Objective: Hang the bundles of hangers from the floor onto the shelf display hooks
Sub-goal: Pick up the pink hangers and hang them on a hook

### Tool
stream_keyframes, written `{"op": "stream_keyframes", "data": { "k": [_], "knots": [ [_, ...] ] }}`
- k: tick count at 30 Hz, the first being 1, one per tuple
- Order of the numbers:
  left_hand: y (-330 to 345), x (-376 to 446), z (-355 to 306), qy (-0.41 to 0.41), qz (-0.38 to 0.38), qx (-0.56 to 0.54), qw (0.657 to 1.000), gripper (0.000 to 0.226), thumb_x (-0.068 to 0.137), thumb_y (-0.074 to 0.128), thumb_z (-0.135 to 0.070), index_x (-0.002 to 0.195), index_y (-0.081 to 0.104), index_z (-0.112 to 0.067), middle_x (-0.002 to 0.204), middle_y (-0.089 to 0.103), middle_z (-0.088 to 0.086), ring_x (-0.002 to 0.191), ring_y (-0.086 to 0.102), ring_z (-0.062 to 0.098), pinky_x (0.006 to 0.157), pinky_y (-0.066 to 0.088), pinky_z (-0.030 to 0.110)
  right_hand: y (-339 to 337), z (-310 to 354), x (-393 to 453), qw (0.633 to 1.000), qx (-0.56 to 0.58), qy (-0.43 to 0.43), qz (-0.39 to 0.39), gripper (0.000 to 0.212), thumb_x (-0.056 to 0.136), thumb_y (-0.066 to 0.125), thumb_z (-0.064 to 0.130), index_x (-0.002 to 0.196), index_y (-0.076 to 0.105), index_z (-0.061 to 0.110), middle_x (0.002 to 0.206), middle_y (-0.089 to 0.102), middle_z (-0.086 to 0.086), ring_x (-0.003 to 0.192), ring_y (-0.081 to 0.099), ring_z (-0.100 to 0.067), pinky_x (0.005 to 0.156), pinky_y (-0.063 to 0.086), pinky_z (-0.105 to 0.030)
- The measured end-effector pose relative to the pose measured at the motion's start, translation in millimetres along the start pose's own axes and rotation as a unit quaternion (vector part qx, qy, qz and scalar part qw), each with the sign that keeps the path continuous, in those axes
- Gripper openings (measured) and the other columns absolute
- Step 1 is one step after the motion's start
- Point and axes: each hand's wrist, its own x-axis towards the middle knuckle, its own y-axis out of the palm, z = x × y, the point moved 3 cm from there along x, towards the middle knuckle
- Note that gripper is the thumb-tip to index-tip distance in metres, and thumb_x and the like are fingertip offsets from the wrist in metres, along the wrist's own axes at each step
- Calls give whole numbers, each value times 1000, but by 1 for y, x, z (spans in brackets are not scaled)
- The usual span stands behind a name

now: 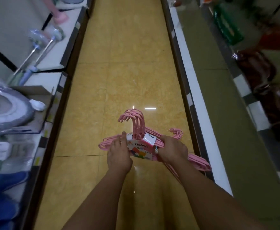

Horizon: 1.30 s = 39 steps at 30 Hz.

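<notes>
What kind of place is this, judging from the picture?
Most likely a household-goods shop aisle. Long shelves with price-tag strips line both sides of a tiled floor, wrapped goods lie on them, and both hands hold a labelled bundle of pink hangers.

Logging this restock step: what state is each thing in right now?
Hanger bundle: banded by a paper label, held above the floor, hooks pointing away.
Left hand: fingers extended, resting on the bundle's left side.
Right hand: gripping the bundle's right side.
Floor: glossy.
</notes>
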Motion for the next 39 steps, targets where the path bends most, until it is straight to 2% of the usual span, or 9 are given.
{"op": "stream_keyframes", "data": {
  "k": [4,6,8,11,15,19,23,33,39],
  "knots": [
    [-92,-36,-2,-60,8,21,998,93,81,71,-30,151,11,-23,159,11,7,146,9,28,118,13,41,-75,41,-50,997,-26,-65,32,30,88,56,39,118,61,35,102,68,7,94,60,-18,77,41,-29],
    [-137,-56,-3,-58,17,43,997,71,83,68,-27,144,32,-25,151,32,5,142,24,25,117,15,42,-111,65,-76,995,-33,-84,39,28,89,55,35,116,61,37,95,67,9,90,59,-16,78,42,-30],
    [-179,-79,-3,-48,15,41,998,43,83,64,-22,124,53,-24,123,59,0,121,50,20,114,25,41,-143,89,-99,992,-45,-107,39,22,89,55,36,109,62,35,90,66,10,86,58,-14,77,44,-31],
    [-244,-116,-5,-38,0,-9,999,22,80,64,-17,100,56,-19,101,66,2,95,61,22,81,45,31,-194,130,-130,988,-64,-138,33,4,87,54,33,90,55,36,82,58,13,81,54,-13,75,41,-30],
    [-320,-160,-1,-22,-38,-11,999,33,71,74,-23,86,45,-25,91,64,-2,87,62,21,62,38,26,-250,184,-166,973,-130,-187,-24,10,90,53,24,98,58,26,93,60,5,86,56,-16,74,43,-30],
    [-371,-191,10,-21,-69,-35,997,34,72,74,-24,84,42,-26,91,64,-2,84,62,21,61,37,25,-286,234,-195,951,-191,-236,-65,14,90,52,19,103,56,17,100,62,-2,90,58,-21,78,49,-34],
    [-421,-219,26,-41,-118,-53,991,12,85,49,-7,92,51,-16,100,65,8,91,60,29,64,38,30,-299,284,-219,940,-204,-265,-67,17,87,55,15,104,52,15,99,62,-3,88,58,-22,74,47,-34],
    [-460,-292,105,-177,-191,-139,955,32,85,47,-6,114,53,-18,107,65,10,98,60,29,75,47,36,-281,390,-258,876,-232,-423,-18,37,79,68,19,113,53,14,109,61,-4,97,58,-23,81,44,-32],
    [-456,-354,136,-289,-229,-131,920,21,91,50,-16,111,55,-19,112,66,7,101,61,26,81,49,34,-259,432,-294,869,-154,-453,128,52,81,63,37,126,47,16,118,62,-10,108,59,-29,87,49,-35]
  ]
}}
